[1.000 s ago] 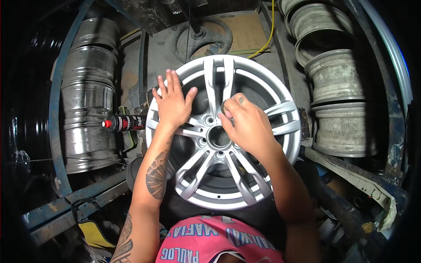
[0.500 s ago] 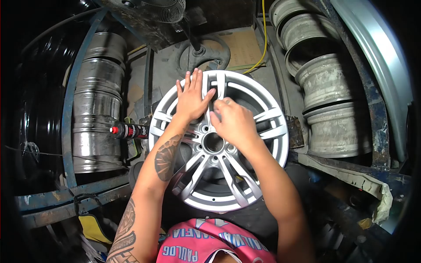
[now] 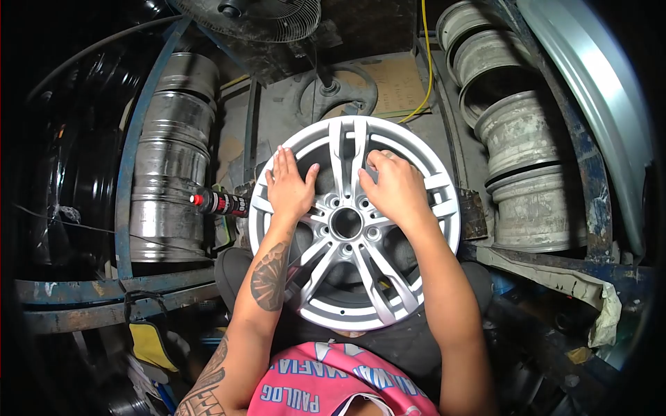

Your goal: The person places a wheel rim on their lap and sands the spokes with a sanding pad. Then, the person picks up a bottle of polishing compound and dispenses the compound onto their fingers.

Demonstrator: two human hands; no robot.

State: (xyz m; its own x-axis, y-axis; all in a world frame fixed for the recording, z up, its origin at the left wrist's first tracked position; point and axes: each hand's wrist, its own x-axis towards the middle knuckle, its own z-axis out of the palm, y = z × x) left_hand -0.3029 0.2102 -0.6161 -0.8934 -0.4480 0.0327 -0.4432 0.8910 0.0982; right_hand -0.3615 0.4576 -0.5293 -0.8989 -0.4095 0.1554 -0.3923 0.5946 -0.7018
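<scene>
A silver multi-spoke alloy wheel rim (image 3: 338, 147) lies face up in front of me, above my lap. My left hand (image 3: 290, 186) rests on its left side with the fingers stretched out and the thumb apart. Over the spokes at the upper right is my right hand (image 3: 394, 186), its fingers curled and pressed together. Whatever those fingers hold, if anything, is hidden. Just left of the rim a dark bottle with a red cap (image 3: 220, 203) lies on its side.
Stacked shiny wheel barrels (image 3: 172, 166) stand at the left behind a blue metal frame (image 3: 127, 173). Duller, scuffed rims (image 3: 527, 132) are stacked at the right. Beyond the rim are a steering wheel (image 3: 368, 87), a fan (image 3: 277, 17) and a yellow cable (image 3: 428, 76).
My left hand has moved left and down from the upper spokes to the rim's left side. My right hand has shifted right, away from the top spoke. The camera view has moved slightly.
</scene>
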